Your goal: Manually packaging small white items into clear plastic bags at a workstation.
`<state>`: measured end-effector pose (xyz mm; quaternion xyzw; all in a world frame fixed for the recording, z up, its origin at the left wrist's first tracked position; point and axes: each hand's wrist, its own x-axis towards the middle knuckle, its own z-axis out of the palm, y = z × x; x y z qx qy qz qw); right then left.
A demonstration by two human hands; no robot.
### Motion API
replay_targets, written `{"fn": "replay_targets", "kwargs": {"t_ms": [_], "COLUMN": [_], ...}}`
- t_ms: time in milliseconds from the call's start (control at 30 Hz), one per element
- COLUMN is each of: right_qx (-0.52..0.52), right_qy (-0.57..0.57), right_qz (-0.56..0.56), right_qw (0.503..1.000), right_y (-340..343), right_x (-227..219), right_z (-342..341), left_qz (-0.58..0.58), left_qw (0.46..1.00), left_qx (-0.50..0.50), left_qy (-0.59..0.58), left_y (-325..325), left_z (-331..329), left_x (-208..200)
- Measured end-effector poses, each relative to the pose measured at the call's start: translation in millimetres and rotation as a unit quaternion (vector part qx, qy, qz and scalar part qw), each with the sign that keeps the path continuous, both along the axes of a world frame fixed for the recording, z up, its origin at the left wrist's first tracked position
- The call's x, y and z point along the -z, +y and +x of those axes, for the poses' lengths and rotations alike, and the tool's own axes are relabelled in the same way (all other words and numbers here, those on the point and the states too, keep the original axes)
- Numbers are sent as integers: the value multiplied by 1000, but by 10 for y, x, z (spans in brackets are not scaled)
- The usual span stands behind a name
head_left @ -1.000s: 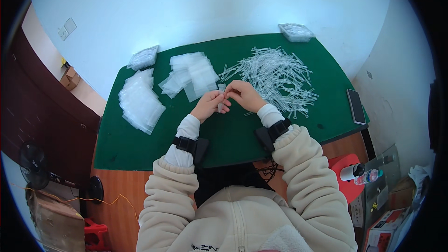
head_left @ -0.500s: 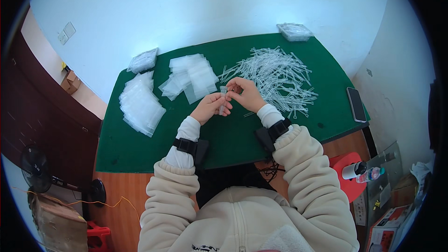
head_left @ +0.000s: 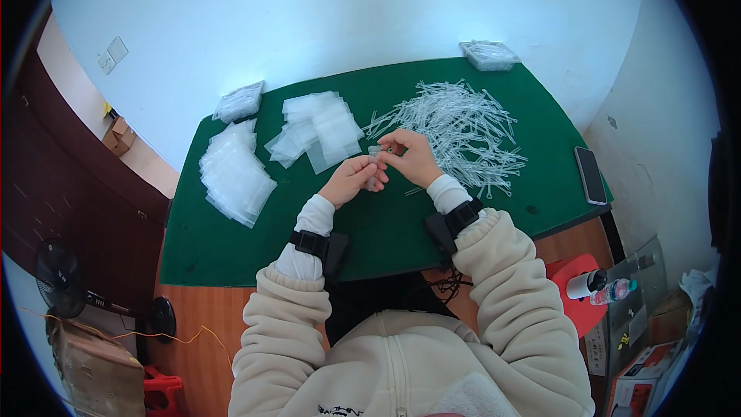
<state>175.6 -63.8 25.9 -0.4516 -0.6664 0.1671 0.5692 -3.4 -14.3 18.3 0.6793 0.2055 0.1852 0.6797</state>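
Over the middle of the green table, my left hand (head_left: 353,180) is closed round a narrow clear plastic bag (head_left: 373,152). My right hand (head_left: 410,156) pinches the bag's upper end with thumb and forefinger. My fingers cover most of it, so I cannot tell what is inside. To the right of my hands lies a large loose heap of thin clear plastic sticks with looped ends (head_left: 463,135). Flat clear bags (head_left: 320,127) are spread left of my hands, and a fanned pile of similar bags (head_left: 235,175) lies further left.
Wrapped clear packs stand at the green table's (head_left: 309,239) back left (head_left: 239,102) and back right (head_left: 490,55). A phone (head_left: 590,175) lies near the right edge. On a red stool (head_left: 575,293) beside the table are a white cup (head_left: 584,285) and a bottle (head_left: 614,291).
Both hands stay together over the table, the left one slightly higher round the bag, so less of the bag shows. The whole view has shifted very slightly.
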Motion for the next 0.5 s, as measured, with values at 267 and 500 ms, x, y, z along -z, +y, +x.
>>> {"fn": "replay_targets", "kwargs": {"t_ms": [267, 500], "right_qx": [-6, -26], "right_qy": [-5, -8], "right_qz": [-14, -45], "right_qw": [1000, 999], "right_y": [-8, -27], "right_x": [-10, -16], "right_z": [-11, -34], "left_qz": [157, 155], "left_qw": [987, 988], "left_qx": [-31, -25], "left_qy": [-16, -1], "left_y": [2, -2], "left_z": [50, 48], "left_x": [59, 86]}}
